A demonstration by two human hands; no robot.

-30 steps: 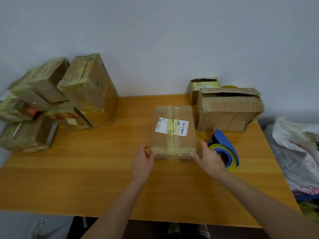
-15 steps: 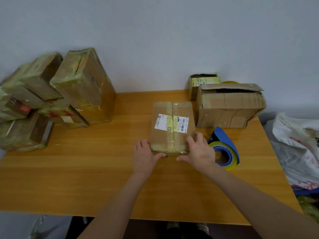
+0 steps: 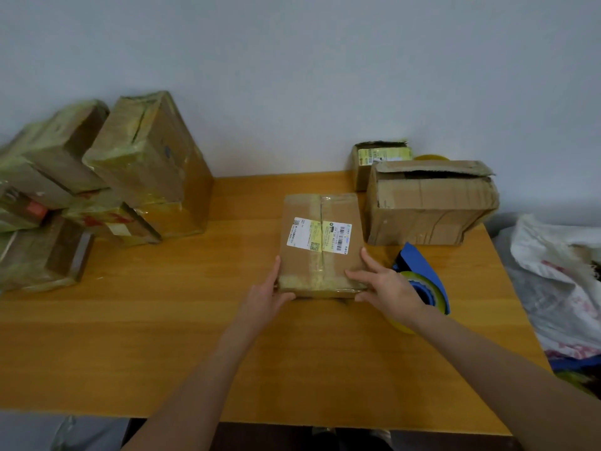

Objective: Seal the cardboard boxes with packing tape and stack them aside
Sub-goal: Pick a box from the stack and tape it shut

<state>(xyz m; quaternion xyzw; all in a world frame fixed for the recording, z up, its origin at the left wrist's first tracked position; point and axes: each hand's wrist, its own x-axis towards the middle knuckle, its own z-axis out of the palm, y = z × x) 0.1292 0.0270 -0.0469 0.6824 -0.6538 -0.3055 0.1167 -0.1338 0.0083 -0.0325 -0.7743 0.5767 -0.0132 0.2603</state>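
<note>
A flat taped cardboard box [image 3: 320, 252] with a white and yellow shipping label lies on the wooden table [image 3: 162, 336]. My left hand [image 3: 265, 296] grips its near left corner, thumb on the front edge. My right hand [image 3: 387, 288] holds the near right corner, with fingers on the top and the side. Right behind my right hand lies a blue tape dispenser [image 3: 422, 281] with a roll of yellowish tape. A larger box [image 3: 429, 203] with loose top flaps and a small box [image 3: 374, 161] stand at the back right.
A leaning pile of taped boxes [image 3: 97, 187] fills the table's left end against the wall. White plastic bags [image 3: 559, 278] lie beyond the table's right edge. Another tape roll [image 3: 432, 157] peeks out behind the larger box.
Both hands have shifted on the box's near end: the left now grips the corner, the right has moved from the top toward the right corner. The box has barely moved.
</note>
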